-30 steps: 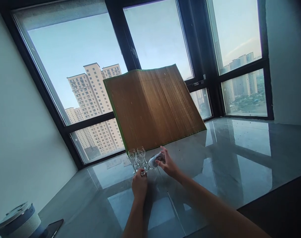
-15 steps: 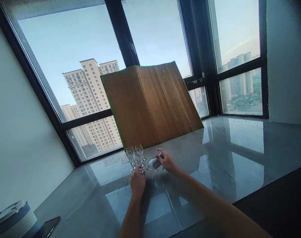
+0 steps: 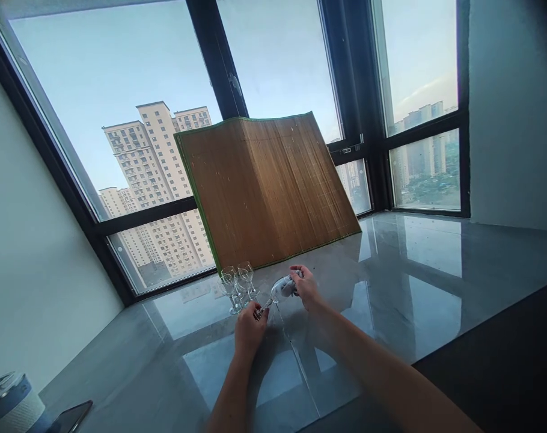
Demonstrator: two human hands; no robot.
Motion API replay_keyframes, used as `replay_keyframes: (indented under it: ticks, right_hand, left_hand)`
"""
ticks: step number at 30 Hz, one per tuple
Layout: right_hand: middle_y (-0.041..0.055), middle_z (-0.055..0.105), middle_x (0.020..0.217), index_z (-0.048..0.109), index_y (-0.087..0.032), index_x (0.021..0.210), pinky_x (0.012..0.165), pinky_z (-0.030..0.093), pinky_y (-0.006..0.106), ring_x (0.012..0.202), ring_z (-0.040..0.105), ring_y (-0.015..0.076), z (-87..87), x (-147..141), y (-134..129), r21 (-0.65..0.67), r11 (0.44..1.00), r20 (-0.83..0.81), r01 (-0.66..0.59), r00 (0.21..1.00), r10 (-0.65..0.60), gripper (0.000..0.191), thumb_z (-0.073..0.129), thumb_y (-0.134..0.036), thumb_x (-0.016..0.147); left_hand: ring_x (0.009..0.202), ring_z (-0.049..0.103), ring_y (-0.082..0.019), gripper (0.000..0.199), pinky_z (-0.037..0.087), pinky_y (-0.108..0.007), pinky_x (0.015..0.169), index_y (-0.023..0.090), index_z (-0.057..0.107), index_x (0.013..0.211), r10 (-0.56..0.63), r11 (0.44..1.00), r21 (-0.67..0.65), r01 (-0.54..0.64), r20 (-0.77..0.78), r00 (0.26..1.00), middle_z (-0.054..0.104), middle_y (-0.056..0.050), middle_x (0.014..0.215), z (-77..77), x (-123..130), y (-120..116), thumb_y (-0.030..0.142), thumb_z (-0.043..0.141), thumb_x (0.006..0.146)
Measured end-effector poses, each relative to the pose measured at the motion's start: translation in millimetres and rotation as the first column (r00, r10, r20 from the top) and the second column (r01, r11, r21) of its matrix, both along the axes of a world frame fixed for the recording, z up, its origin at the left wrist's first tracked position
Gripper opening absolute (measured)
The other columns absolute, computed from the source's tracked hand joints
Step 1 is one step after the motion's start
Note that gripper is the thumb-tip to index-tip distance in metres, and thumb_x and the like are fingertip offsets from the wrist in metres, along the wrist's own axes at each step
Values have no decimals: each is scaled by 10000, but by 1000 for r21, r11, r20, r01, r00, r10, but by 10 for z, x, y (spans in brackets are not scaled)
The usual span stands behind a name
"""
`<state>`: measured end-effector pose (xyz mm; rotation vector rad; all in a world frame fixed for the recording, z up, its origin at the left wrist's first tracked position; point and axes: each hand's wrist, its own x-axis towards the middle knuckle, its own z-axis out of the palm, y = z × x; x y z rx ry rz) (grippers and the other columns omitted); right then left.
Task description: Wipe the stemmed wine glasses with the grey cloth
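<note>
My left hand (image 3: 250, 328) is closed on the foot end of a stemmed glass (image 3: 279, 291), which lies tilted on its side in the air. At the glass's bowl, my right hand (image 3: 304, 284) pinches a greyish-white cloth (image 3: 290, 287) that is bunched in and around the opening. Several other stemmed glasses (image 3: 245, 276) stand upright in a group on the glossy grey surface (image 3: 201, 373), just beyond and left of my left hand.
Behind the glasses a brown woven mat (image 3: 273, 192) with green edging leans against the window. A phone (image 3: 70, 416) and a blue-and-white lidded container (image 3: 12, 404) sit at the lower left. The surface's front edge runs along the lower right.
The view has shifted slightly to the right. The held glass has moved away from the standing group, and its bowl is tipped up more. My right hand is a little higher with the cloth.
</note>
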<state>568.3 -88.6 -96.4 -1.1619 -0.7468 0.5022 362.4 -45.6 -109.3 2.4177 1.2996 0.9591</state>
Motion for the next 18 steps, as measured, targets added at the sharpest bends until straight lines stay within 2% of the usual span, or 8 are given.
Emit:
replay_keyframes:
  ticks: [3,6,8,12,15,18]
  right_hand:
    - [28,588,773,571,-208,1040,485,427,256,612,575,173,17,-9,-7,2,1000,13,7,1000,-7,375,494,-506,826]
    - [29,606,787,584,-205,1026,557,446,269,677,588,185,37,-72,-9,36,999,88,11,996,-14,339,504,-482,848]
    - [23,625,805,572,-202,1091,613,458,282,709,597,190,33,-127,-7,65,998,220,-3,976,-11,358,503,-478,873]
    - [45,666,923,550,-211,1173,748,473,317,800,623,202,-11,-197,-2,63,998,481,14,876,-43,325,478,-404,921]
    - [58,664,961,543,-214,1183,783,466,326,825,618,204,-24,-195,-7,55,996,519,72,850,-90,294,427,-327,938]
    - [45,648,933,555,-217,1157,769,461,316,811,604,198,3,-166,-18,70,994,452,89,885,-111,276,435,-298,922]
  left_hand:
    - [735,623,-186,183,354,-260,654,228,626,870,-7,1000,9,7,-14,1000,667,-15,764,18,-9,-22,396,568,917]
    - [763,638,-193,166,355,-260,658,233,632,917,37,999,6,-37,1,999,682,-22,790,38,-31,-27,385,565,926]
    - [774,641,-197,154,359,-260,663,232,629,952,93,996,-2,-93,15,996,684,-27,796,46,-45,-17,367,558,932]
    - [809,643,-211,184,381,-273,701,222,619,1051,157,987,19,-158,26,987,692,-44,838,46,-58,15,352,548,942]
    - [843,645,-217,213,394,-280,733,220,614,1095,148,988,41,-148,16,989,692,-47,870,36,-46,21,349,565,933]
    - [835,641,-210,225,394,-272,727,225,613,1109,116,992,43,-116,17,993,675,-30,844,27,-22,10,347,586,922]
